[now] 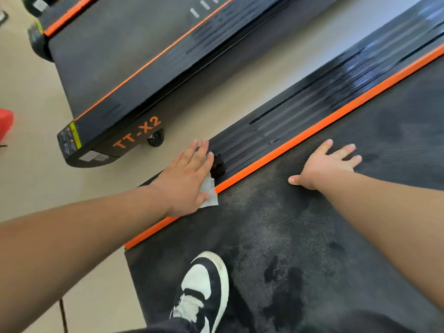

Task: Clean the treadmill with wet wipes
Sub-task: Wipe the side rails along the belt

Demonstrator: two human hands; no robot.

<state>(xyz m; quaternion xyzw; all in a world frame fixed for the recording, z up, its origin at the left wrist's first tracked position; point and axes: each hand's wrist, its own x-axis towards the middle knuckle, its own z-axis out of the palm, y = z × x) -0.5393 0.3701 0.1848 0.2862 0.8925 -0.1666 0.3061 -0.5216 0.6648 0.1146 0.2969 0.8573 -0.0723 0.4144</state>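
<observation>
Noting surroundings first: a second treadmill (120,68) lies to your left, parallel to the one you are working on and separated from it by a strip of beige floor (36,104). Its rear corner carries orange "TT-X2" lettering (137,133), a yellow-edged warning label (69,138) and a small black wheel (155,138). A red object (6,123) shows at the far left edge; it is cropped too much to identify. Your black-and-white shoe (206,284) is planted on the near end of the belt, close behind your left arm.

The treadmill (312,236) under your hands runs diagonally from lower left to upper right. Its textured belt has dark damp patches (283,296) near the shoe. An orange strip (300,138) divides the belt from the ribbed black side rail (276,131). A dark blot (217,165) sits on the rail just beside your left fingertips.

Left hand (187,179): flat, palm down, fingers straight and close together, pressing the wet wipe (210,193) onto the near end of the side rail and across the orange strip. One pale corner of the wipe sticks out from under the palm on the belt side.

Right hand (326,162): flat on the belt just inside the orange strip, fingers spread wide, thumb out towards you, holding nothing. Both forearms reach forward, well apart.
</observation>
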